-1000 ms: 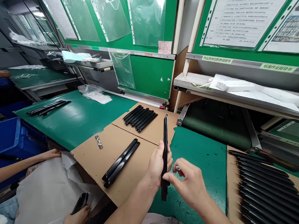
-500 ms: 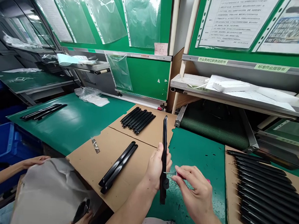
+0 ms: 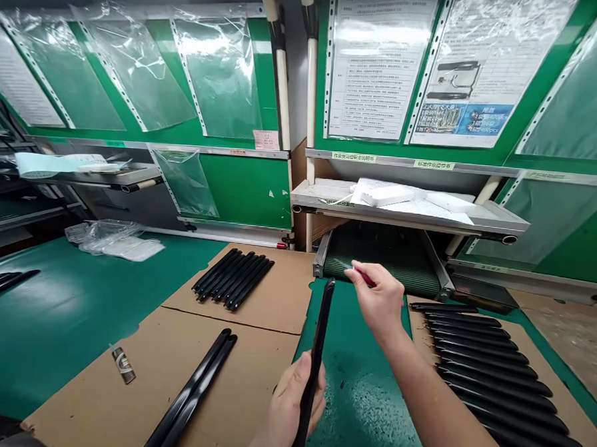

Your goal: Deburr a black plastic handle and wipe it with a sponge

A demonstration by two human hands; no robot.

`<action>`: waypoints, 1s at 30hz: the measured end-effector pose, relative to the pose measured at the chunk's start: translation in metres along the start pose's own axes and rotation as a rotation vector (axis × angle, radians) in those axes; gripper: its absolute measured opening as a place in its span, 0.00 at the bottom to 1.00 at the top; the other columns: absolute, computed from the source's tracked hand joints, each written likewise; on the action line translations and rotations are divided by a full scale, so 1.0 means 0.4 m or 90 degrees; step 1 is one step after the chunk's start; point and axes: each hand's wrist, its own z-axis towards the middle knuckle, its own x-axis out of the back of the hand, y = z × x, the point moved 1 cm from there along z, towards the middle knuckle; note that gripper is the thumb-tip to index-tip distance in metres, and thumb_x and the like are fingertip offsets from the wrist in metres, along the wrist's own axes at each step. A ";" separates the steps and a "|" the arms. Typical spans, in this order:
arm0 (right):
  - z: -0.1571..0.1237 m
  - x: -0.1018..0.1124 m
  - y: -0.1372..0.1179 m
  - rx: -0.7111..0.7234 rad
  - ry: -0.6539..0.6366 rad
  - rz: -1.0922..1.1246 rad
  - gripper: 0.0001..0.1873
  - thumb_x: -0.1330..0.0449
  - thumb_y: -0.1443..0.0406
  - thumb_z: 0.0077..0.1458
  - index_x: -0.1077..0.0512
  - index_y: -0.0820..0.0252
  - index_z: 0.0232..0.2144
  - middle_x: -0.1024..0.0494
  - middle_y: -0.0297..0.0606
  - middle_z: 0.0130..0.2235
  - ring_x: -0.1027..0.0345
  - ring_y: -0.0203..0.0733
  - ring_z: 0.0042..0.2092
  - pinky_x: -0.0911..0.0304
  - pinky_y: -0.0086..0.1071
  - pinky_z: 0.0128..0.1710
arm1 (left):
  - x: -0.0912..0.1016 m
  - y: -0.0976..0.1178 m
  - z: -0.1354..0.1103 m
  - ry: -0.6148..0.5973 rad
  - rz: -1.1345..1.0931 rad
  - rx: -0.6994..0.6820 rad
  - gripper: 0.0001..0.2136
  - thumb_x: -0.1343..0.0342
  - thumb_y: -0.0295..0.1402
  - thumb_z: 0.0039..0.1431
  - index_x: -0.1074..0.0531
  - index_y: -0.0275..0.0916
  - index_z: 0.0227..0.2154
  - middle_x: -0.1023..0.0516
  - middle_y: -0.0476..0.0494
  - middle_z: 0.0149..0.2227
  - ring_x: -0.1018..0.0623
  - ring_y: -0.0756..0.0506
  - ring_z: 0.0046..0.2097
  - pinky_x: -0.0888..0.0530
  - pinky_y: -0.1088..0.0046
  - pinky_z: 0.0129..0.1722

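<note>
Over the green mat [image 3: 369,401], keep your left hand [image 3: 289,410] clamped low on the upright black strip [image 3: 317,358], steady, and work your right hand [image 3: 378,300], pinching the small blade tool [image 3: 352,269], lightly along its top edge.

Green table [image 3: 63,318] with cardboard sheets [image 3: 180,384]; black strips in a bundle [image 3: 233,279], a pair [image 3: 192,391], a row [image 3: 491,374]; plastic bags [image 3: 112,237].
</note>
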 end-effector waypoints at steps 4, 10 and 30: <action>-0.006 0.025 0.001 -0.075 -0.164 0.066 0.22 0.48 0.52 0.65 0.24 0.60 0.29 0.27 0.35 0.27 0.37 0.36 0.25 0.42 0.30 0.24 | 0.015 0.016 -0.007 -0.106 0.145 -0.042 0.21 0.43 0.52 0.55 0.42 0.41 0.26 0.50 0.59 0.17 0.50 0.56 0.18 0.51 0.77 0.18; -0.084 0.058 -0.064 -0.111 -0.398 0.190 0.19 0.43 0.49 0.60 0.27 0.59 0.33 0.36 0.30 0.25 0.47 0.33 0.25 0.47 0.27 0.23 | 0.042 0.042 0.008 -0.052 0.466 -0.138 0.08 0.46 0.32 0.56 0.40 0.39 0.27 0.44 0.54 0.25 0.42 0.52 0.28 0.44 0.76 0.26; -0.145 0.065 -0.119 0.151 -0.786 -0.015 0.33 0.50 0.35 0.55 0.44 0.58 0.24 0.40 0.26 0.24 0.50 0.33 0.26 0.60 0.31 0.28 | 0.117 0.118 0.046 -0.177 0.987 -0.666 0.15 0.50 0.17 0.45 0.52 0.40 0.21 0.46 0.53 0.22 0.47 0.50 0.25 0.51 0.70 0.25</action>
